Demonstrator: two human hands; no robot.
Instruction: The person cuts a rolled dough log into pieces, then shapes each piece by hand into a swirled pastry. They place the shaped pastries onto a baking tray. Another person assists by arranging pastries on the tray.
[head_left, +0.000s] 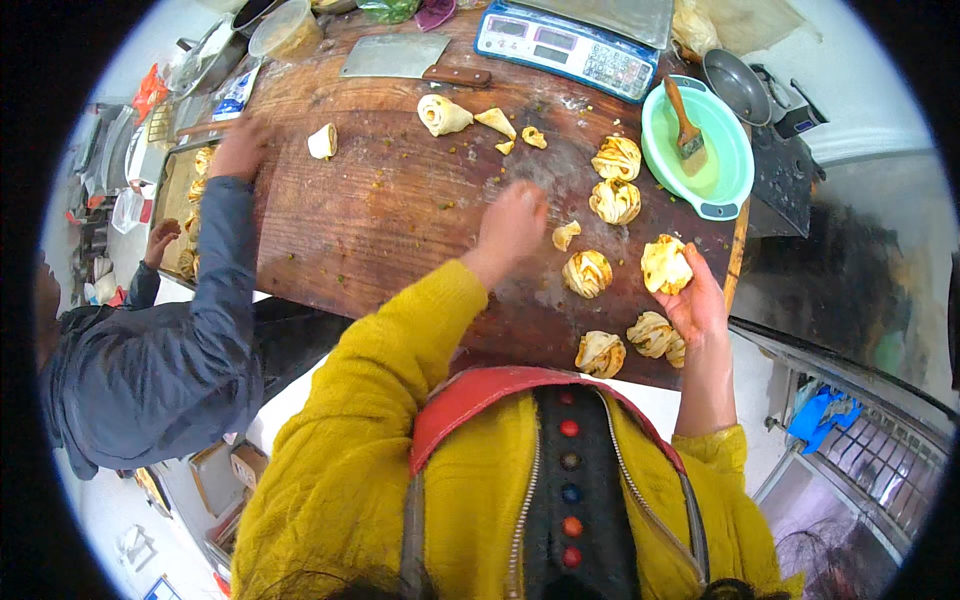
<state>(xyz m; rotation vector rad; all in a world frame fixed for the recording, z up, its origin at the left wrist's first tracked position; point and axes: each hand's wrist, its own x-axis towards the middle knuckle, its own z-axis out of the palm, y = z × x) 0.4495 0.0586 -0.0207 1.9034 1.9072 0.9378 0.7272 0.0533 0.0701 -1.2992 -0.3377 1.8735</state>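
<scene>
My right hand holds a piece of layered, filled dough on its fingers near the table's right edge. My left hand, blurred, is over the middle of the wooden table with fingers curled; whether it holds anything is unclear. Between the hands lie a small dough scrap and a twisted dough bun. More twisted buns sit beyond and near the front edge. A dough roll with cut pieces lies farther back, and a short dough piece is to the left.
A cleaver and a digital scale lie at the back. A turquoise basin with a brush stands at right. At left, a co-worker in a dark jacket reaches over the table beside a tray of buns.
</scene>
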